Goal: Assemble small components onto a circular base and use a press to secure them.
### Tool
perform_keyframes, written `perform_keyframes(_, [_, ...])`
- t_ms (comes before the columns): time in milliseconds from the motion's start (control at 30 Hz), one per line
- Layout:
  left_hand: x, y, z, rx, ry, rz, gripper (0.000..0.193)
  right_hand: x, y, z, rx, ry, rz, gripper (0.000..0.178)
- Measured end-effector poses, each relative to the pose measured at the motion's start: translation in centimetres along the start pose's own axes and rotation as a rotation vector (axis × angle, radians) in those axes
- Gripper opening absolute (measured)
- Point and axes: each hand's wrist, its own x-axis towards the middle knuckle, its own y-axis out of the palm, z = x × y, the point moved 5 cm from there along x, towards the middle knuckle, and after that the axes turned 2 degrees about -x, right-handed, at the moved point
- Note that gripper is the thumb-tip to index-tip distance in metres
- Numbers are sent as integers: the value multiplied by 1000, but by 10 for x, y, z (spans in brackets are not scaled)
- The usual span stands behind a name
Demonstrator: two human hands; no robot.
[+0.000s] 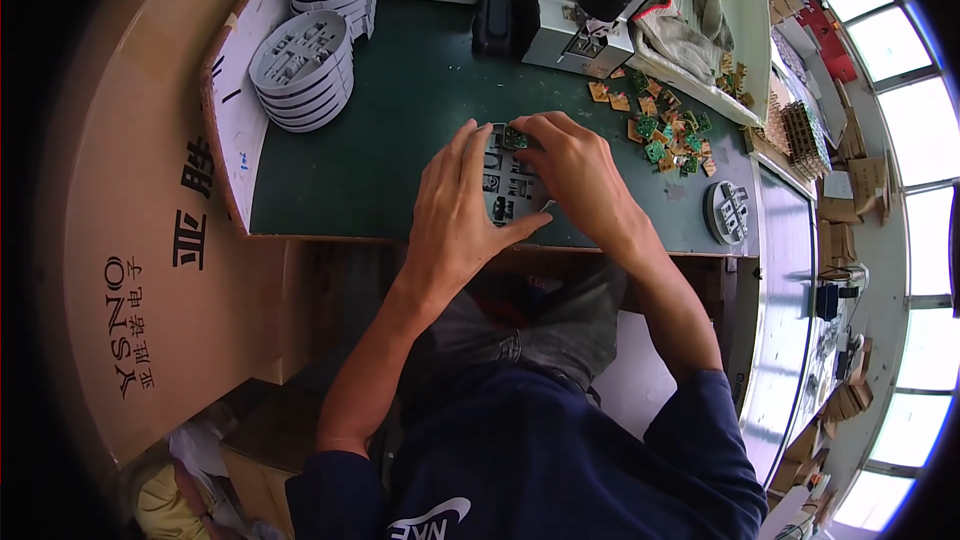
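Observation:
My left hand [450, 200] grips a grey moulded plastic housing [520, 185] by its left and near edges, thumb stretched along the near side. Dark slots and small fittings cover the housing's face. At the far edge of it, the fingertips of my right hand [585, 170] close round a small green circuit board [514, 138]; the fingers partly hide how the board sits there. The housing's right side is covered by my right hand.
Stacked grey round housings [300, 70] stand at the back left. Loose green and tan circuit boards [670, 130] lie right of my hands, with another round housing [730, 212] near the right edge. A machine [580, 30] and a white tray [745, 30] occupy the back.

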Motion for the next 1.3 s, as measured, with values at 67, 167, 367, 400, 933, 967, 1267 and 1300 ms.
perform_keyframes(67, [0, 1, 1, 7, 1, -5, 100, 1, 1, 2, -28, -7, 20, 33])
perform_keyframes(167, [-1, 1, 2, 18, 7, -15, 99, 3, 0, 8, -89, -20, 56, 33])
perform_keyframes(367, [-2, 2, 2, 72, 18, 2, 94, -11, -5, 6, -37, -28, 68, 37])
perform_keyframes(400, [-1, 2, 2, 97, 27, 10, 93, -14, -5, 6, -62, -85, 60, 39])
perform_keyframes(933, [-1, 5, 3, 110, 18, 14, 86, 156, -108, 3, 835, -71, -211, 69])
perform_keyframes(967, [-1, 4, 3, 112, 13, 15, 86, 155, -105, 4, 839, -69, -208, 69])
perform_keyframes(1267, [1, 2, 1, 129, 30, 4, 85, 80, -75, -16, 1046, 63, -355, 55])
perform_keyframes(1300, [1, 1, 1, 136, 33, 1, 85, 78, -70, -16, 1134, -26, -345, 55])
